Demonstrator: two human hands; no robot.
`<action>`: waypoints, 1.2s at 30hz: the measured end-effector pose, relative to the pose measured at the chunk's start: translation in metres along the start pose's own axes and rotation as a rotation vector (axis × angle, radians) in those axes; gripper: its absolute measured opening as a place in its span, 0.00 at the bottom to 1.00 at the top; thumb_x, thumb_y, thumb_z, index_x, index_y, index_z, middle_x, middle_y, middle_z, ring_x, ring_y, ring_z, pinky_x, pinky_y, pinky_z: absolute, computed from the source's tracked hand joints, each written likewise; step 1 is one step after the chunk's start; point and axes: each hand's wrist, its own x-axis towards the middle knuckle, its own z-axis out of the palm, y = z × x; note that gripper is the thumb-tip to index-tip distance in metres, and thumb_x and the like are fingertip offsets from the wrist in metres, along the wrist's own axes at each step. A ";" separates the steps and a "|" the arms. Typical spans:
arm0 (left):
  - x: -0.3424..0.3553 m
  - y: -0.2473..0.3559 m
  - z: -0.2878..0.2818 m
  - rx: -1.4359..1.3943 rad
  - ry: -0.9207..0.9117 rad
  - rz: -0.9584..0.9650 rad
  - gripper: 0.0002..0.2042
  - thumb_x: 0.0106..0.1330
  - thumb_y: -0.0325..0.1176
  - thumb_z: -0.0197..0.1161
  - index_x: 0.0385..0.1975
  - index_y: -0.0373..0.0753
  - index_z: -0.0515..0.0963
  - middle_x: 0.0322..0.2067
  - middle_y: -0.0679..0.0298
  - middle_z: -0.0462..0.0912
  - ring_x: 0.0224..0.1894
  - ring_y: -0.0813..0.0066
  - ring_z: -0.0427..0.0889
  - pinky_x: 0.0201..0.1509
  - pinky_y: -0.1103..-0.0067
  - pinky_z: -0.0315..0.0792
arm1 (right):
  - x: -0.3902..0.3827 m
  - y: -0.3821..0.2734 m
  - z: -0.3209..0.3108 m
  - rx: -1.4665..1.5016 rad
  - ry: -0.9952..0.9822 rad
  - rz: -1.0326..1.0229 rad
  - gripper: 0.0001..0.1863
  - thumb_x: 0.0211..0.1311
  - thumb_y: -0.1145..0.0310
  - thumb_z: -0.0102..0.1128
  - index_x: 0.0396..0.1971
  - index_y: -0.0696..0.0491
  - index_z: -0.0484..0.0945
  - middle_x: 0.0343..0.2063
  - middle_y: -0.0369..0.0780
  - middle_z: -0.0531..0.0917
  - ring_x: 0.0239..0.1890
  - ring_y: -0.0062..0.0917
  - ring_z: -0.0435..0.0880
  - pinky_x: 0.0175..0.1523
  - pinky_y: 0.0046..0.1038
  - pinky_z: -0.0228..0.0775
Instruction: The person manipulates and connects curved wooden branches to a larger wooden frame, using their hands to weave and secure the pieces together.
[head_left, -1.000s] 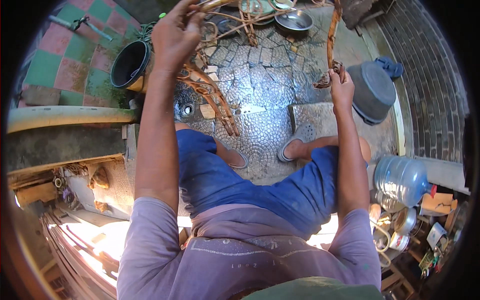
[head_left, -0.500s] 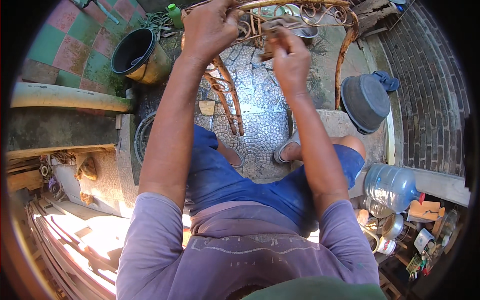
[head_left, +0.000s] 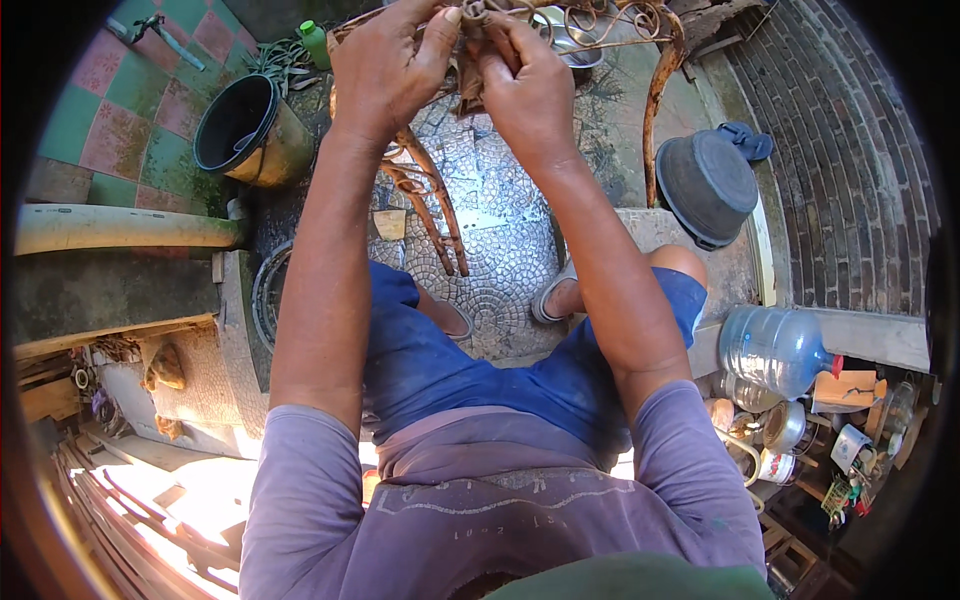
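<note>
A rusty metal furniture frame (head_left: 655, 100) with scrollwork along its rail and slim curved legs stands in front of me at the upper edge. My left hand (head_left: 385, 75) is closed round the left part of its rail, thumb pointing toward the scrolls. Close beside it, my right hand (head_left: 530, 95) pinches a brown, crumpled rag (head_left: 470, 85) against the scrollwork. The two hands nearly meet there. Part of the rail and most fingertips are hidden behind the hands or cut off by the picture's top.
A black-rimmed bucket (head_left: 255, 140) and a green bottle (head_left: 314, 45) stand at upper left. Behind the frame is a metal bowl (head_left: 580, 45). At right are a dark upturned basin (head_left: 707, 185), a large blue water jug (head_left: 770, 350) and assorted clutter. Patterned paving (head_left: 490, 290) lies between my feet.
My right hand has moved left along the rail with the rag, up to my left hand. The whole view has shifted slightly.
</note>
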 end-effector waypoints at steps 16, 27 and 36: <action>-0.004 -0.005 0.007 0.126 0.024 -0.057 0.14 0.68 0.32 0.61 0.51 0.42 0.85 0.41 0.52 0.89 0.41 0.57 0.89 0.46 0.70 0.80 | -0.023 0.058 -0.042 1.383 0.128 1.045 0.06 0.73 0.64 0.63 0.42 0.45 0.75 0.26 0.28 0.80 0.19 0.10 0.73 0.21 0.17 0.60; 0.001 0.001 0.010 0.017 0.001 -0.156 0.14 0.73 0.40 0.60 0.48 0.39 0.86 0.37 0.58 0.90 0.40 0.69 0.89 0.46 0.75 0.79 | -0.030 -0.027 -0.039 0.918 0.145 0.719 0.11 0.71 0.65 0.64 0.46 0.54 0.75 0.25 0.28 0.76 0.16 0.08 0.65 0.19 0.15 0.51; -0.009 -0.029 0.013 -0.151 0.015 -0.062 0.26 0.75 0.58 0.55 0.42 0.36 0.83 0.24 0.69 0.78 0.27 0.77 0.73 0.34 0.76 0.69 | 0.036 -0.064 -0.006 0.807 -0.125 0.620 0.10 0.72 0.67 0.60 0.46 0.58 0.80 0.34 0.34 0.83 0.36 0.16 0.78 0.41 0.23 0.72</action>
